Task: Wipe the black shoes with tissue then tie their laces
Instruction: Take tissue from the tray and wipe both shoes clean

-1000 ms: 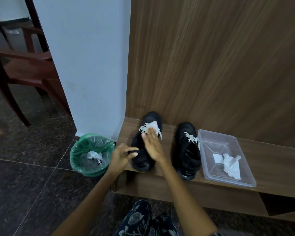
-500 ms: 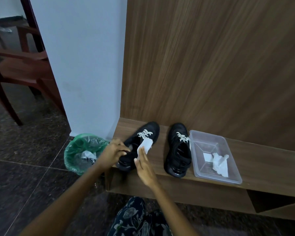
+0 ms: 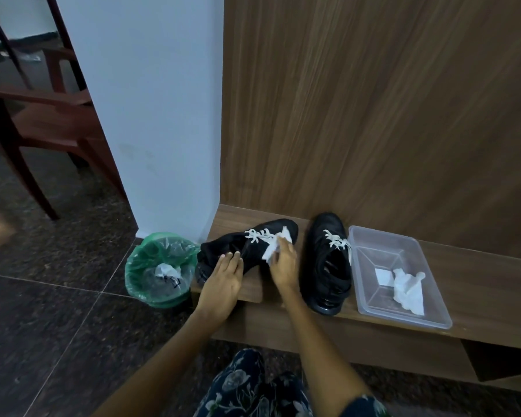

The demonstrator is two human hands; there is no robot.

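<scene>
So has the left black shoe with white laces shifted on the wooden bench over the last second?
Yes. The left black shoe has swung round: its heel now points toward the green-lined bin, while the right black shoe stays upright.

Wood-grain bench (image 3: 478, 275), clear plastic tray (image 3: 382, 239)

bare forearms, dark floral-print garment (image 3: 253, 389) over the knees
</scene>
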